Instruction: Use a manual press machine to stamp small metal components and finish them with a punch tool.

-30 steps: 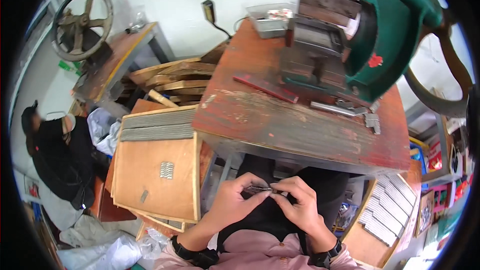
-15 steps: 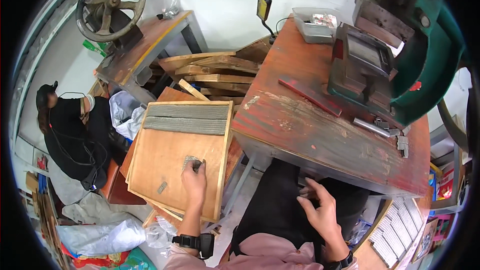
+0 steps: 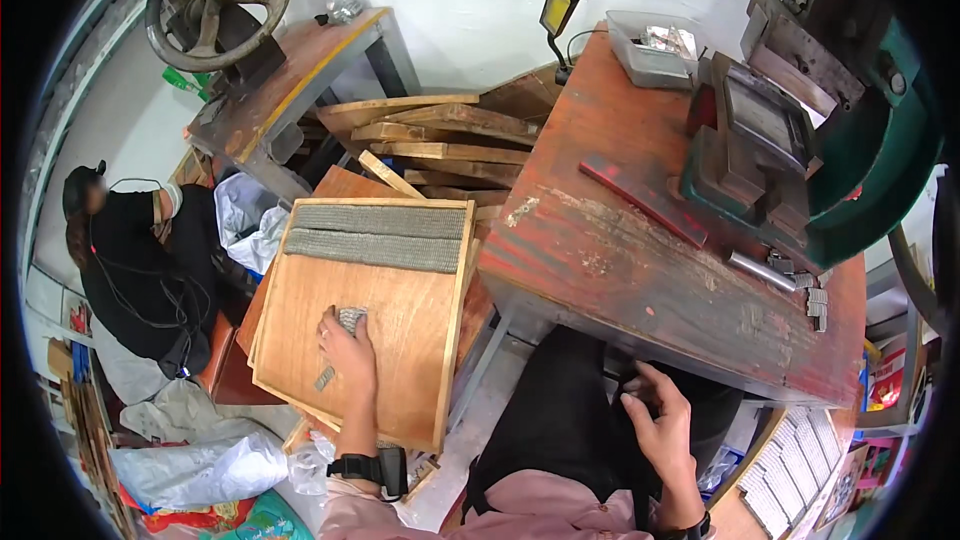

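A shallow wooden tray (image 3: pixel 400 340) lies to my left, with rows of small grey metal pieces (image 3: pixel 375 235) packed along its far side. My left hand (image 3: pixel 348 350) is down over the tray's bare middle, fingers and thumb closed around a small block of grey metal pieces (image 3: pixel 350 318). Just below that hand, a short strip of the same pieces (image 3: pixel 325 377) lies on the wood. Above my lap, beside the bench's front edge, is my right hand (image 3: pixel 660 425). Its fingers are bent, with thumb and forefinger apart and nothing visible between them.
The worn red workbench (image 3: pixel 570 270) carries a green press (image 3: pixel 860 180), a red bar (image 3: pixel 643 203), a metal rod (image 3: pixel 762 271), loose metal pieces (image 3: pixel 817 308) and a plastic bin (image 3: pixel 650 55). Another filled tray (image 3: pixel 790 465) is at lower right. A person (image 3: pixel 150 270) sits at far left.
My left hand has moved left across the tray with the block of pieces, closer to the loose strip. My right hand's fingers have curled in somewhat. The whole view has shifted slightly.
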Tool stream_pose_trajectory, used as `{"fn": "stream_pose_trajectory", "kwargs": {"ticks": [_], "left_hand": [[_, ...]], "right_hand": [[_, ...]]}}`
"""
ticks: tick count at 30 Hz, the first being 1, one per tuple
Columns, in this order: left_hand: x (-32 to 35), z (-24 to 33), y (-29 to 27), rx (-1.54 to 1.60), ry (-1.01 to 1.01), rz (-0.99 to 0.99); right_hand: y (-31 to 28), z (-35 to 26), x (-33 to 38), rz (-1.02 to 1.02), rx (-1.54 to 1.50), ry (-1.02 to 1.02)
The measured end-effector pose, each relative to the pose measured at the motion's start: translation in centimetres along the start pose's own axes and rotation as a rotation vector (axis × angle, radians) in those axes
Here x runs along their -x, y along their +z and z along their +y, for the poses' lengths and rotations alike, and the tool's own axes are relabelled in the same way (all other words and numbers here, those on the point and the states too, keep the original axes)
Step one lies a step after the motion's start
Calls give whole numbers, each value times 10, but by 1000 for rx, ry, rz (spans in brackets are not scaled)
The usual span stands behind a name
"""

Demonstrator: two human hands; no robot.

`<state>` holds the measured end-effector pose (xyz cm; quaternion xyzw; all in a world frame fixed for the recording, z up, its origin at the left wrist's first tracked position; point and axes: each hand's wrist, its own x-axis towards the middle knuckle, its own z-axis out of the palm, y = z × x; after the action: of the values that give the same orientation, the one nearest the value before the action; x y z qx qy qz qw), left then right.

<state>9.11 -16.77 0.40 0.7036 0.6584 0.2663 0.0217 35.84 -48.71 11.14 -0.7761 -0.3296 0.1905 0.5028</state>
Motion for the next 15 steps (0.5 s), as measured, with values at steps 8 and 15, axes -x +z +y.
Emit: {"fn": "stream_pose_trajectory", "kwargs": {"ticks": [8, 15], "left_hand": [[-18, 41, 6, -191, 383, -4], [-21, 75, 45, -43, 731, -181]], "right_hand": [[0, -4, -1, -4, 23, 13], [-5, -8, 1, 6, 122, -5]]}}
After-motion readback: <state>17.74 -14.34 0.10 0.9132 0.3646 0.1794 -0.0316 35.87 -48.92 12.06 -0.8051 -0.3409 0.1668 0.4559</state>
